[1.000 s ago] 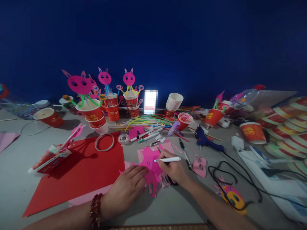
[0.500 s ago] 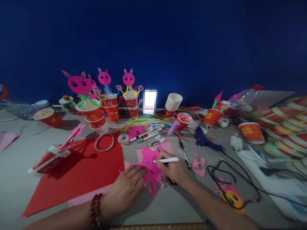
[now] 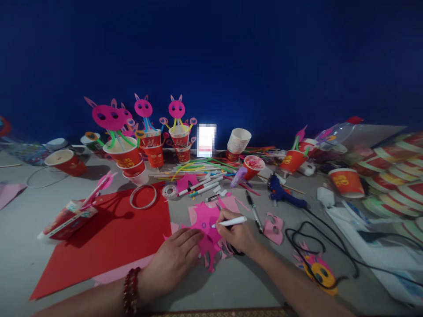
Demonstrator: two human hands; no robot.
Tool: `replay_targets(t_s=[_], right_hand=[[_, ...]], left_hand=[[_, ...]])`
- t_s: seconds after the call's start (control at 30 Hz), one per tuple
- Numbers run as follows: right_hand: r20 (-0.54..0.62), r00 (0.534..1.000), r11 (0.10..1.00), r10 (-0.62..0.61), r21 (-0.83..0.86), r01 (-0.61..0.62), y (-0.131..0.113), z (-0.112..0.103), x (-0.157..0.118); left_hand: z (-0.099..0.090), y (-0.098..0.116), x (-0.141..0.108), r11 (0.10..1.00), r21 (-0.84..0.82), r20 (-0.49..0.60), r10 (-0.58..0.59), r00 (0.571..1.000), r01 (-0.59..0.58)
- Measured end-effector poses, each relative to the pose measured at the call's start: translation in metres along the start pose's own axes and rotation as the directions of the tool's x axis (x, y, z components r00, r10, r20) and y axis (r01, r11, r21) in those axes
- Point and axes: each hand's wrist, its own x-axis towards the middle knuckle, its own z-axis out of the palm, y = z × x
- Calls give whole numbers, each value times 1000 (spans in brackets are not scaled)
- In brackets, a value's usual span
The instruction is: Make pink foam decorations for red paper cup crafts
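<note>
My right hand (image 3: 236, 231) is closed round a white marker (image 3: 233, 221), its tip on a bright pink paper cut-out (image 3: 208, 214) with a jagged outline. Two small blue rings are drawn on that paper, the right one beside the tip. My left hand (image 3: 180, 253), with a dark red bead bracelet on the wrist, lies flat on the lower left part of the cut-out. Under the cut-out shows a paler pink sheet (image 3: 231, 203). Something black, perhaps scissor handles, is partly hidden beneath my right hand.
Red paper (image 3: 112, 237) lies on the left with a clear tape ring (image 3: 143, 197). Cups with pink paper figures (image 3: 123, 152), straws and markers stand or lie behind. To the right are a blue glue gun (image 3: 284, 193), its black cable and a yellow-and-pink paper piece (image 3: 322, 275).
A second blue ring now shows at the marker tip, right of the first. The marker tip has moved slightly right and down; my left hand has stayed in place.
</note>
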Motion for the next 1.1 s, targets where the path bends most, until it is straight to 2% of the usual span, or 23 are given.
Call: replay_targets(t_s=[0.33,0.73,0.93,1.1], right_hand=[[-25,1000,1000,15,0,-15,3,0,-1],[-69,998,1000,16,-17,-17,3,1,1],[-63,998,1000,23,-5,-23,3,2,2],[-54,998,1000,25,-16,-26,3,2,1]], left_hand=[[-1,1,1,1000,2,-17,-1,1000,1],[3,-1,-2,1000,18,26,15,1000,-16],[-1,1,0,1000,15,24,-9,1000,8],[-2,0,0,1000,14,17,17,1000,-17]])
